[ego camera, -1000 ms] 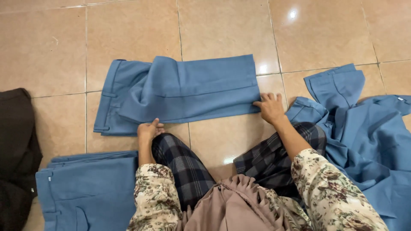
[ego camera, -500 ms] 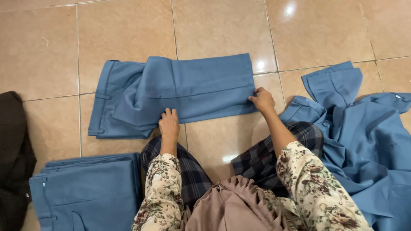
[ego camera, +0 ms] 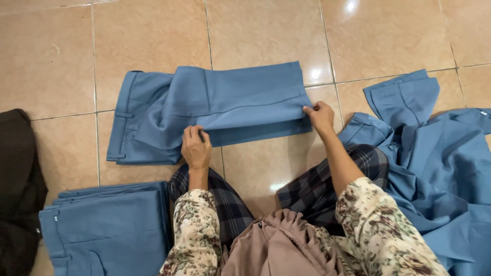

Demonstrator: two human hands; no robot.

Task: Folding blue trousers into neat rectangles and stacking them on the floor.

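Head view: a person is sitting on a tan tiled floor (ego camera: 266, 30), looking down at a pair of blue trousers (ego camera: 215, 110) lying folded lengthwise straight ahead, the waistband pointing to the left and the leg ends to the right. The left hand (ego camera: 196, 148) is resting at the near edge of the trousers about midway along, its fingers (ego camera: 193, 134) curled over and pinching the fabric edge. The right hand (ego camera: 320, 115) is gripping the near right corner at the leg ends — fingers closed on the cloth there. Both arms are wearing floral sleeves (ego camera: 381, 235), and the knees are covered by dark plaid cloth (ego camera: 327, 191). At the lower left a stack of folded blue trousers (ego camera: 105, 230) is lying just beside the left knee. Further left a dark garment (ego camera: 20, 189) is lying at the frame edge. To the right a loose heap of blue garments (ego camera: 440, 168) is spreading across the floor — touching the right knee.
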